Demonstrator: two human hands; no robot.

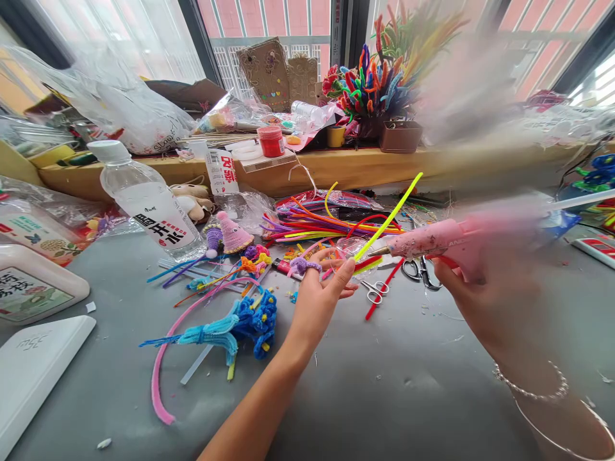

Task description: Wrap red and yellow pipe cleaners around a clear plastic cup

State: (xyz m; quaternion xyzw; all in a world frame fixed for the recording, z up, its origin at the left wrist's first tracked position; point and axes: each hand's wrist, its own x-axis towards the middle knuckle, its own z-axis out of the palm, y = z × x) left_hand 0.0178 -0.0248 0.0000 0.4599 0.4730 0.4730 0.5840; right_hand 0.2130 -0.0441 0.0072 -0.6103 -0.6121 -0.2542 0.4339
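1. Plainly, the left hand (319,291) reached out over the grey table (384,397), palm turned up and forearm stretched from the lower edge of the view.
2. Its fingertips pinched the lower end of a yellow pipe cleaner (389,218), which slanted up and to the right.
3. A small purple ring (304,265) of fuzzy wire sat around one finger.
4. The right hand (485,288) was wrapped tight around the grip of a pink glue gun (446,240), wrist bent, a bead bracelet (533,387) on it.
5. The gun lay level, its nozzle pointing left and almost touching the pipe cleaner near the left fingertips.
6. Scissors (420,269) lay on the table just under the gun, and a water bottle (148,202) stood well to the left.
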